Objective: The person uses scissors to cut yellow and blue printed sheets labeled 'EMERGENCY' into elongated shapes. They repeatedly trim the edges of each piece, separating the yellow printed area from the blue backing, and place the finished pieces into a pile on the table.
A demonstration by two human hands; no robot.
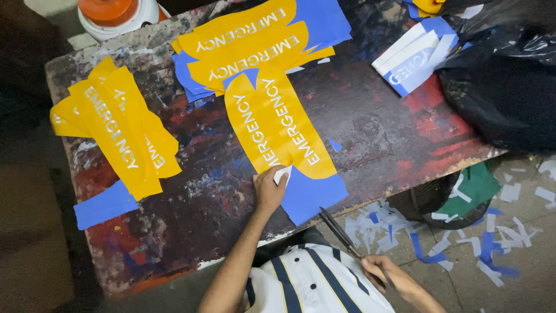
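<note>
My left hand [270, 189] pinches a small white strip [283, 173] at the near end of a yellow sticker sheet with white lettering [278, 124], which lies on blue backing [310, 194] on the paint-stained table [370, 127]. My right hand [385, 273] is below the table edge, over my striped shirt, gripping a pair of dark scissors [339, 232] whose closed blades point up toward the blue backing.
More yellow sheets are piled at the far middle [255, 40] and at the left [119, 130]. Blue and white pieces [414, 58] lie at the far right beside a black plastic bag [509, 81]. Paper scraps [463, 243] litter the floor. An orange-topped container [113, 14] stands far left.
</note>
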